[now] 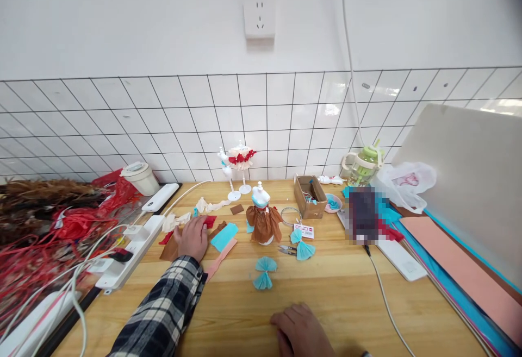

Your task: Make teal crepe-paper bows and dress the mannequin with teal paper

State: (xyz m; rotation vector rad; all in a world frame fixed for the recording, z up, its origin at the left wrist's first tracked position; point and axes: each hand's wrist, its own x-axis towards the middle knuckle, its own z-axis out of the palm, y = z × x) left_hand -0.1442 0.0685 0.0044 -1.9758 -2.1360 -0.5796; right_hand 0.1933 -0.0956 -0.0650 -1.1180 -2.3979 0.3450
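Lying beside fingers (198, 225) of left hand (192, 240): red scrap (210, 221)

The table (228, 319) loses its near edge below the view, as does the arm behind the right hand (304, 331). Toward the right edge, blocky blurring masks a dark object (362, 213); toward the left, the left hand (192, 239) covers part of a brown scrap (168, 250).

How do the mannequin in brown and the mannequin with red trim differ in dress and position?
The mannequin in brown wears a full skirt; the mannequin with red trim wears a cream ruffle above a visible stem. The mannequin in brown stands nearer the camera, the mannequin with red trim farther back by the tiled wall. Both are white and upright.
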